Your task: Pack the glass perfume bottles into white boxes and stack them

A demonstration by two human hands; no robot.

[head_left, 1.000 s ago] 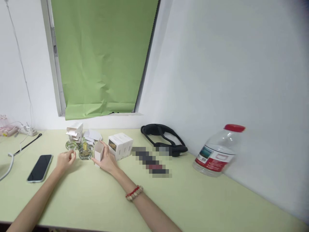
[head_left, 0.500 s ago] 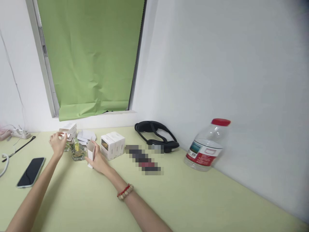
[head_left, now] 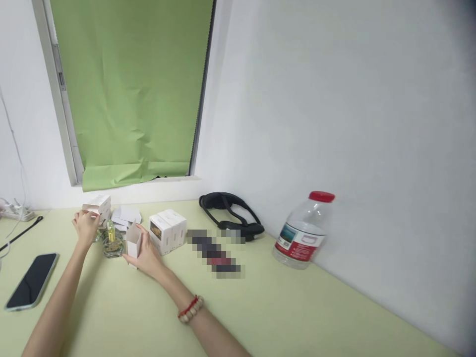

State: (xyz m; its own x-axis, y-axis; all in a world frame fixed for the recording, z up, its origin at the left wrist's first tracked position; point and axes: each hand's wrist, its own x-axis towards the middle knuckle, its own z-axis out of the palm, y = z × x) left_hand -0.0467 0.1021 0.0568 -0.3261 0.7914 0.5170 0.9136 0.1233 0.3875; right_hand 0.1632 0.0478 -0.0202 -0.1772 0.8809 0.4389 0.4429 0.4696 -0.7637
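My right hand [head_left: 148, 253] grips an upright white box [head_left: 134, 243] with its top flap raised. My left hand [head_left: 86, 228] is at the front of a white carton [head_left: 97, 203] at the back left, fingers bent and thumb near its index finger; what it holds, if anything, is too small to make out. Between my hands stands a glass jar [head_left: 112, 248] with a small yellow bottle [head_left: 111, 232] in or behind it. Behind them lie flattened white box pieces [head_left: 126, 216]. A row of closed white boxes [head_left: 169, 230] stands right of my right hand.
A phone [head_left: 32, 281] lies at the left, near a black cord [head_left: 22, 233] and a power strip [head_left: 18, 213]. A black headset strap [head_left: 232, 215], a blurred-out item [head_left: 215, 254] and a red-capped bottle [head_left: 302, 233] are to the right.
The whole view has shifted, with things now further left. The white box in my right hand has turned, showing more of its side. My left hand stays near the back-left carton.
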